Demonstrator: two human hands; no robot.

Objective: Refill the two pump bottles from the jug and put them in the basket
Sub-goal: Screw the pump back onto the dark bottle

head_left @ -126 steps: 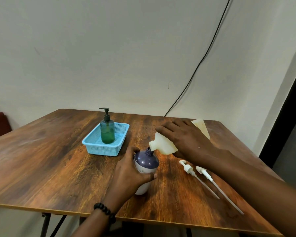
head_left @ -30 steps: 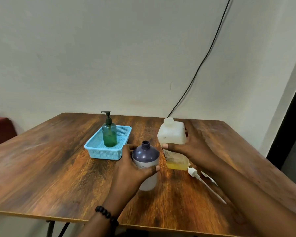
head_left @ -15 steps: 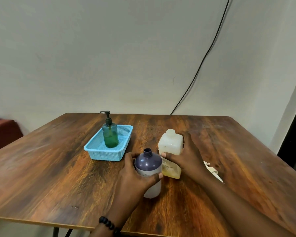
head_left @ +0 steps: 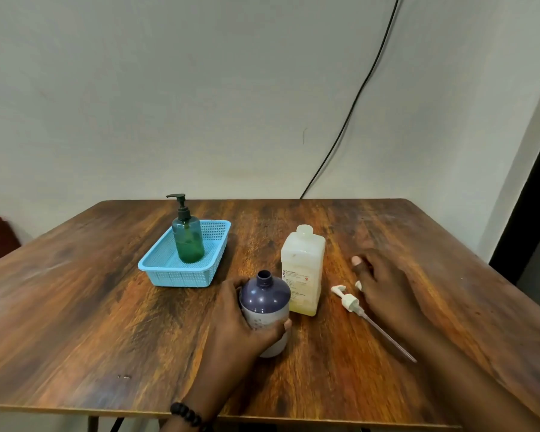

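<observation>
Head view, lower centre of frame: the purple bottle [head_left: 265, 310] stood upright and uncapped on the table [head_left: 75, 322], with the left hand [head_left: 240, 332] gripping it, fingers curled round its body and thumb tip showing at its right side. Just right of it the jug [head_left: 303, 269] stood upright, also uncapped, with yellow liquid low inside.

Risks, as judged: both necks were open, so a knock from either hand could tip one and spill (the jug stood free, touched by no hand). The pump [head_left: 349, 302] lay on the wood with its long tube running toward lower right; a clumsy pick-up could roll it or drag the tube over the table.

The right hand [head_left: 384, 285] hovered at centre right, fingers loosely spread and holding nothing, just right of the pump head and apart from it.

Upper left of centre, the green bottle [head_left: 187, 241] stood capped inside the blue basket [head_left: 169, 271].
</observation>
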